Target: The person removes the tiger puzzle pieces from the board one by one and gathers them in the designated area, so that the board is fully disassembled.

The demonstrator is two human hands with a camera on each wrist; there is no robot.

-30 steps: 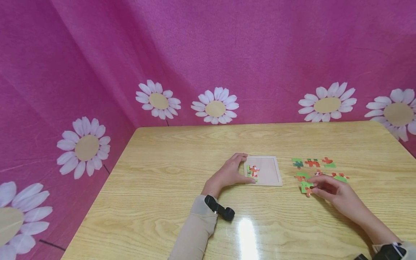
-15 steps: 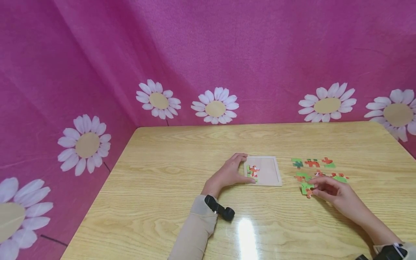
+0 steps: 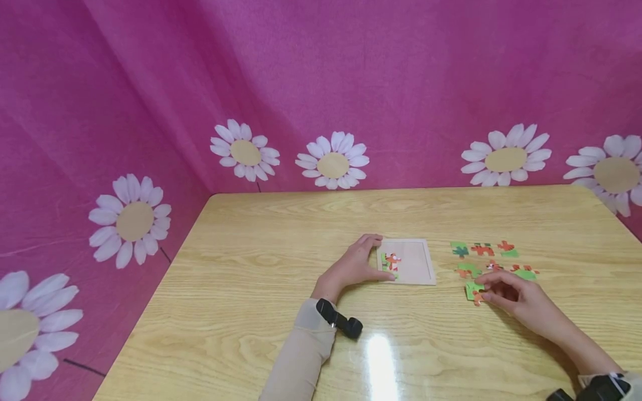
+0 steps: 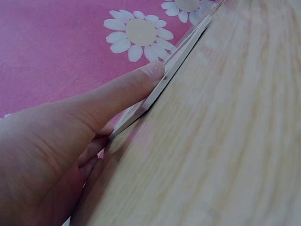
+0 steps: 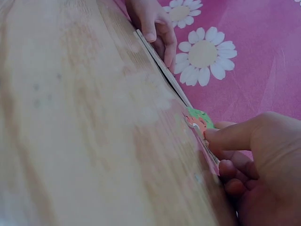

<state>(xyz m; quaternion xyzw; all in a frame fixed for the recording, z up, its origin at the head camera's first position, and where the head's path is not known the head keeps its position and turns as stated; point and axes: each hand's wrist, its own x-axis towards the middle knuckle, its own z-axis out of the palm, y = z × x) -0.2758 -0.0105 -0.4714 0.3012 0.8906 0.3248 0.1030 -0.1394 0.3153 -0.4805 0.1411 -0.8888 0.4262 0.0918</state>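
Note:
My left hand holds the left side of a square wooden puzzle tray, its thumb on the near rim and its fingers at the far left corner. In the left wrist view the thumb lies over the rim of the tray. Inside the tray, a few joined orange, white and green pieces sit at the left. My right hand pinches a green and orange jigsaw piece between thumb and fingers. The right wrist view shows this jigsaw piece tilted, close over the table.
Several loose jigsaw pieces lie in two rows right of the tray, among them a green one, an orange one and a red-and-green one. The wooden table meets a pink flowered curtain at its back edge.
The pinched jigsaw piece has shifted very slightly to the right in the right hand's fingers. The left hand and the tray keep their places.

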